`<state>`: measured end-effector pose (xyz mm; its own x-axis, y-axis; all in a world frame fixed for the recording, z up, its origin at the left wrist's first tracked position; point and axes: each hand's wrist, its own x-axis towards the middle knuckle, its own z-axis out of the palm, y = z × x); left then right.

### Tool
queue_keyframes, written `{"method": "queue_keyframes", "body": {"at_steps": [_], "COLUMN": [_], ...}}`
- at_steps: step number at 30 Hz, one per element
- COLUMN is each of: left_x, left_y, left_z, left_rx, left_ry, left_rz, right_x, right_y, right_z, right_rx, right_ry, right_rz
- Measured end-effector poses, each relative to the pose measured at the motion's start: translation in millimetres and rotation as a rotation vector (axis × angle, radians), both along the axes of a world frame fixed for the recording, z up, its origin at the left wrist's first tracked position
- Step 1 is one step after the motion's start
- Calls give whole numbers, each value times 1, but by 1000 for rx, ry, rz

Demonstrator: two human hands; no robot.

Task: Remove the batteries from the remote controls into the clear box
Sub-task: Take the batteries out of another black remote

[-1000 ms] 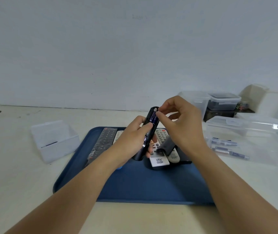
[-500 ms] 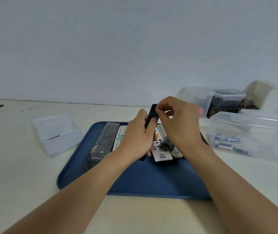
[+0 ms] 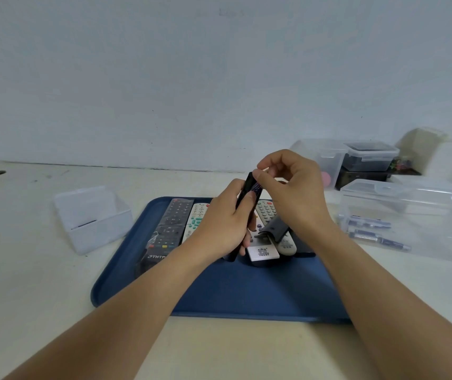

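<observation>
Small box (image 3: 93, 218): far L on table, translucent, lid off; contents unclear.
Tray (image 3: 219, 292): blue, centre; holds the remotes.
Black remote (image 3: 168, 231): L side of tray, flat, buttons up, untouched. Can't tell if batts are inside.
White remote (image 3: 196, 219): just R of it, green buttons, partly behind L hand.
L hand (image 3: 219, 223): wrapped round held remote, thumb up along its side. Firm hold.
Held remote (image 3: 248, 187): black, slim, tilted up above tray, back cover off, compartment faces R hand.
Battery (image 3: 257, 189): purple-ish, seated in open compartment, only partly visible.
R hand (image 3: 296, 193): thumb + forefinger tips narrowed to a pinch at top end of battery, other fingers curled. Looks to be prying it; can't tell if it's already loose.
Loose cover (image 3: 272, 229): dark, lying across the grey-white remotes (image 3: 267, 212) under the hands.
Clear box (image 3: 400, 212): R of tray on table, open, lid hinged back.
Batts in box (image 3: 370, 223): several on its floor, exact count unclear.
Other tubs (image 3: 370, 156): behind, by wall; not in play.
Progress (judgement): partway. Some batts already boxed, so at least one remote is likely done. Current remote mid-extraction.
Left to do: lift this battery out, carry R to clear box, check for a 2nd cell, then the remotes lying on tray.
</observation>
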<state>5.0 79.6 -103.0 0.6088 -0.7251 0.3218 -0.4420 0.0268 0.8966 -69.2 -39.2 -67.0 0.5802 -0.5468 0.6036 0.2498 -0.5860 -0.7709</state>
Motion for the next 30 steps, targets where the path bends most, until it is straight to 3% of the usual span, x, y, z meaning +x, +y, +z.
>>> {"method": "queue_keyframes", "body": {"at_steps": [2,6,8,10,12,18,20,23,25,28,30], "left_x": [1,3,4,4,4,10,18,31,31,21,13], "left_y": [-1,0,1,2,4,8,14,21,17,7,4], "left_z": [1,5,6,8,10,15,20,26,25,20,18], "left_rx": [-17,-67,-80,-87,-82,-43,-108,-392,-502,-403,-316], "left_ry": [53,289,368,429,461,570,742,987,955,696,615], "left_rz": [-13,-99,-151,-202,-236,-267,-283,-245,-180,-141,-163], "right_x": [1,1,0,0,0,3,2,-3,-4,-3,-3], "right_y": [2,-8,-19,-27,-28,-22,-24,-32,-28,-5,9], "right_z": [0,6,9,8,7,0,-2,-1,0,-3,-3], "right_rx": [194,925,1239,1427,1375,610,561,635,601,504,425], "right_ry": [-67,-240,-226,-163,-37,241,234,252,341,482,493], "right_rz": [55,239,329,378,389,337,257,202,258,405,431]}}
